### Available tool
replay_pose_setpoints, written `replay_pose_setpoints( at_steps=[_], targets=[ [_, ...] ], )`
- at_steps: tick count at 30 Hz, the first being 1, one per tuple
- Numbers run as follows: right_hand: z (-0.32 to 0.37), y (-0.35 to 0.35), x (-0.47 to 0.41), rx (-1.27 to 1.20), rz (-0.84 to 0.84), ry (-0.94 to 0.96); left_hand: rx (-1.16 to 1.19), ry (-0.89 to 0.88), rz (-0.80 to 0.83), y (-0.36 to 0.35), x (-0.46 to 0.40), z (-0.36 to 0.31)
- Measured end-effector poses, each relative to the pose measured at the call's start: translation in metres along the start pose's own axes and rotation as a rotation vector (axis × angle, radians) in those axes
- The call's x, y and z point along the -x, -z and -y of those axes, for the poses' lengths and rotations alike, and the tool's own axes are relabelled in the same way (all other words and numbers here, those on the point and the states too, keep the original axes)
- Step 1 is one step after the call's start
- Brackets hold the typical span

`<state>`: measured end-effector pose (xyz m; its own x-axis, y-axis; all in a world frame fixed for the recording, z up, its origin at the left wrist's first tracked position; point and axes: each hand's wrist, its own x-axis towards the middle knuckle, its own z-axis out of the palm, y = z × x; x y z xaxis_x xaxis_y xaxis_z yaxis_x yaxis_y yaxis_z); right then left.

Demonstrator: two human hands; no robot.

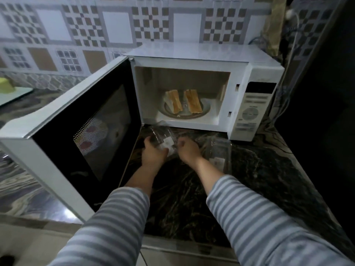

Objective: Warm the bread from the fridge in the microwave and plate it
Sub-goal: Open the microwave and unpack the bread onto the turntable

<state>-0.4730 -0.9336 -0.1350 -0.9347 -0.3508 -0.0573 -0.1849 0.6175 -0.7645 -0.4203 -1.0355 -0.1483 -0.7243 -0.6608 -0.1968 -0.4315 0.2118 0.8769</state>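
1. we see two pieces of bread (183, 103) lying side by side on a round plate (205, 110) inside the open microwave (207, 60), well beyond both hands and touching neither.
2. just in front of the microwave, on the dark marbled counter (259, 179), our left hand (153, 153) holds a clear plastic wrapper (163, 138); the fingers curl round its near edge, and a white label on the wrapper shows between the two hands.
3. our right hand (187, 150) sits just beside the left, knuckles up and fingers curled under; they touch the same wrapper, but we cannot tell whether they grip it.
4. a second clear wrapper (219, 152) lies flat on the counter to the right of the right hand, near it, also with a white label.
5. both arms reach forward from the bottom of the view, close to parallel and bent slightly inward so the hands almost meet; each wears a grey-and-white striped sleeve (255, 217) pushed up to mid-forearm.
6. the microwave door (86, 135) swings out wide to the left, its dark window facing us beside the left forearm.
7. counted: two bread pieces, one plate, two wrappers, two hands, one microwave.
8. a patterned tile wall (115, 25) stands behind the microwave, and a yellow-green thing (6, 86), cut off by the frame, sits at the far left.
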Motion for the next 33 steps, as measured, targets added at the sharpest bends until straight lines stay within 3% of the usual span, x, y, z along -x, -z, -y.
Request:
replay_pose_setpoints(
  at_steps=[7, 13, 18, 21, 24, 30, 33],
  targets=[
    [-0.008, -0.007, 0.014, -0.152, -0.071, -0.097, 0.131, 0.115, 0.133, 0.009, 0.011, 0.012],
    [-0.027, -0.008, 0.038, -0.517, -0.001, -0.377, 0.289, 0.154, 0.235, 0.010, 0.020, 0.023],
    [-0.029, -0.006, 0.054, -0.644, -0.083, -0.491, 0.104, 0.063, 0.295, 0.008, 0.022, 0.037],
    [-0.027, -0.005, 0.060, -0.514, -0.076, -0.437, -0.047, -0.012, 0.261, 0.011, 0.032, 0.035],
    [-0.019, 0.003, 0.068, -0.131, -0.028, -0.274, -0.310, -0.155, 0.172, 0.014, 0.041, 0.032],
    [-0.029, 0.044, 0.077, 0.221, -0.474, 0.195, -0.376, -0.330, -0.038, 0.004, 0.049, 0.015],
    [-0.054, 0.056, 0.068, 0.320, -0.473, 0.149, -0.349, -0.434, -0.048, -0.005, 0.042, 0.009]
  ],
)
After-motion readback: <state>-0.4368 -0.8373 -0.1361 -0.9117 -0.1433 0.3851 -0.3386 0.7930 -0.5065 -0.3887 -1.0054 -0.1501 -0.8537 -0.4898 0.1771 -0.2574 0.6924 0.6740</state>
